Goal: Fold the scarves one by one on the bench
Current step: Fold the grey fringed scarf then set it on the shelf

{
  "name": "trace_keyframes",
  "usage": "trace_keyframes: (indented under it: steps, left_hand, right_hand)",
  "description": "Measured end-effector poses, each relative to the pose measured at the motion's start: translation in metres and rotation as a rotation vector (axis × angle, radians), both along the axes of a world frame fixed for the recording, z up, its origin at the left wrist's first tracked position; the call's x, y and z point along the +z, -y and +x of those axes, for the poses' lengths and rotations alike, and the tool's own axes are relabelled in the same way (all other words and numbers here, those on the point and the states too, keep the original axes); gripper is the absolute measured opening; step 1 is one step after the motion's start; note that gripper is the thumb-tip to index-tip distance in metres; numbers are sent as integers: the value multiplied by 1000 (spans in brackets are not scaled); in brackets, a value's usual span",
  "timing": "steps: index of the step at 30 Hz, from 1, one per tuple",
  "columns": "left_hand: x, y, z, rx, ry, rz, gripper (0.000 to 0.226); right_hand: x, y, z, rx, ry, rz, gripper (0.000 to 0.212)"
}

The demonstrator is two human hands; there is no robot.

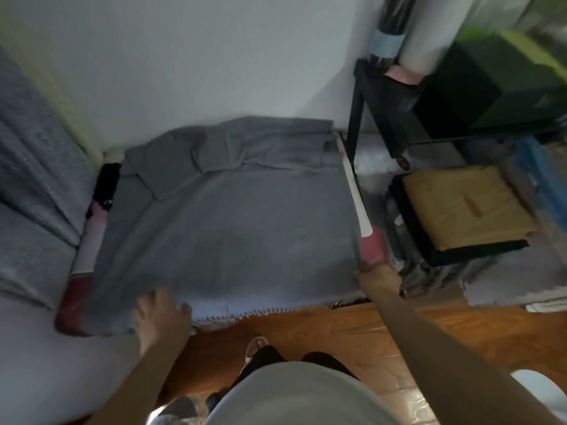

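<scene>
Scarf point(227, 228), grey and fringed, lay spread across the surface point(73, 305), bunched toward twelve o'clock; it looked soft, light and floppy, best taken at corners. The right hand point(376, 276) pinched the four-o'clock corner, while the left hand point(159, 311) rested spread-fingered at seven o'clock. A wall at twelve and a rack point(399, 118) at two crowded folding room.

Left hand point(159, 314) flat, fingers spread, right hand point(376, 276) pinching
</scene>
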State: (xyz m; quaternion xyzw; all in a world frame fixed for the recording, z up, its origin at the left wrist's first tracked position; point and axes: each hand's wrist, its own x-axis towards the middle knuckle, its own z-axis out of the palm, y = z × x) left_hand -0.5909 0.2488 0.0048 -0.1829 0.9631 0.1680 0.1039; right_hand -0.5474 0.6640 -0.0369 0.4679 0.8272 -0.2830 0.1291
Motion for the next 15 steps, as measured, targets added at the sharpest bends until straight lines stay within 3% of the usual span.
trace_keyframes:
  steps: [3, 6, 10, 13, 15]
  left_hand:
    - [1, -85, 37, -182, 144, 181, 49]
    - [-17, -126, 68, -288, 241, 291, 38]
    - [-61, -111, 81, -322, 317, 357, 47]
    - [-74, -90, 83, -348, 316, 349, 58]
    - [-83, -83, 85, -335, 313, 365, 58]
  right_hand:
    - [9, 5, 7, 94, -279, 13, 13]
    - [8, 1, 17, -13, -469, -198, 8]
    - [-8, -12, 31, -336, -440, -542, 17]
    - [-12, -23, 41, -375, -380, -568, 14]
    - [-12, -28, 45, -398, -393, -595, 22]
